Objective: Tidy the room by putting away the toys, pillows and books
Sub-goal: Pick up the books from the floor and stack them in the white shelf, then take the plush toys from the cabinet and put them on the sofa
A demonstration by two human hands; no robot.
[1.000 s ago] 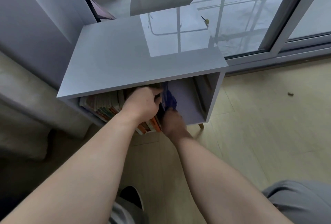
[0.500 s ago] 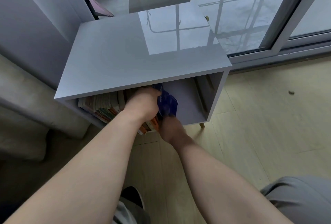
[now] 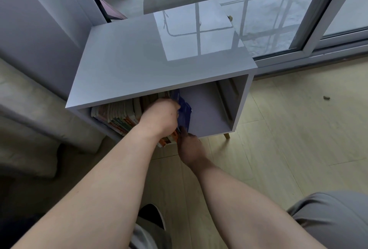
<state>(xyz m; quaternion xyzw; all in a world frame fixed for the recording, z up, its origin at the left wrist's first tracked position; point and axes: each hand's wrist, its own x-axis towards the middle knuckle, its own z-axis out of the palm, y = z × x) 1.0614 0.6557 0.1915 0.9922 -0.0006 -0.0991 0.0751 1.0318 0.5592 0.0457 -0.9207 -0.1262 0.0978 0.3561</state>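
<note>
Evidently the step in hand is slotting the blue book (image 3: 184,113) upright into the low cabinet (image 3: 159,65), where it stands partly in at the right end of the row of books (image 3: 117,117). The left hand (image 3: 161,117) has its fingers curled tight on the book's near edge, while the right hand (image 3: 189,147) meets its lower corner from below, too shadowed to tell whether its fingers pinch or merely prop. To do it well, the person should square the bottom edge on the shelf floor, then push the book flush with its neighbours so no cover buckles.
</note>
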